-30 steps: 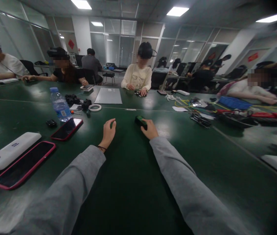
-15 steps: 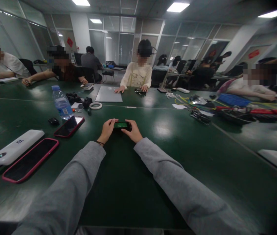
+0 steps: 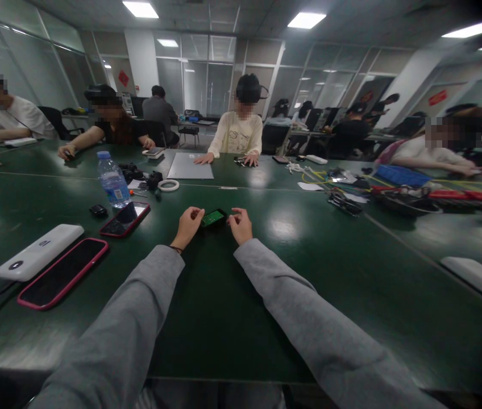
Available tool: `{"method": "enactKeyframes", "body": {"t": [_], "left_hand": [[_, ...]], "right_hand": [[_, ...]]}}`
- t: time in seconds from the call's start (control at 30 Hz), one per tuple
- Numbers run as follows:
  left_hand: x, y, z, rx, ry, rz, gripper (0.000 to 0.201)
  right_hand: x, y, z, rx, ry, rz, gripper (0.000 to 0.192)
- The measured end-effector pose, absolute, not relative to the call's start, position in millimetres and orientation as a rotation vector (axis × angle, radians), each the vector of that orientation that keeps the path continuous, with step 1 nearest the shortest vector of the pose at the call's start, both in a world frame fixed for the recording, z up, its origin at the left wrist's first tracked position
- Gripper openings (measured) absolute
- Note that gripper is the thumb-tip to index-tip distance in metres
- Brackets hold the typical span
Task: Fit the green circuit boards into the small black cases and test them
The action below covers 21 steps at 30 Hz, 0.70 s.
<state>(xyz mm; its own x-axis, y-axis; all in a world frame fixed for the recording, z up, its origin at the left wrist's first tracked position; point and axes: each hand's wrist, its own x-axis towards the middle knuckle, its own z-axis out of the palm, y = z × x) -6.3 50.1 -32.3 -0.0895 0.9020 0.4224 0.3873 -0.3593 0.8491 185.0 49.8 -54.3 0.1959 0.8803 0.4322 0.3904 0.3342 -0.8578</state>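
Observation:
A small black phone [image 3: 214, 217] with a lit green screen lies tilted at the middle of the green table [image 3: 224, 312]. My left hand [image 3: 189, 226] grips its left end between thumb and fingers. To the right, my right hand [image 3: 240, 224] is off the phone by a small gap. Its fingers are bent but parted, with nothing visible in them. Grey sleeves cover both of my arms.
On the left are a water bottle [image 3: 114, 182], two red-edged phones [image 3: 125, 219] and a white power bank [image 3: 38, 251]. Tape [image 3: 168, 186] lies farther back. Cables and tools [image 3: 345, 201] spread at right. A person in a cream top [image 3: 241, 133] sits opposite.
My right hand has let go of the phone and drawn slightly right. The phone has turned, its right end now pointing farther away. My left hand stays at its left end.

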Motion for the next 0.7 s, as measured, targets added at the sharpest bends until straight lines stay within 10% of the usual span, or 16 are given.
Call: {"method": "enactKeyframes", "body": {"t": [0.7], "left_hand": [[-3.6,21.2,-29.1,1.659,0.935,1.179,0.055]], "right_hand": [[182.5,10.6,-41.3,-1.262,-1.828,0.549,0.064]]}}
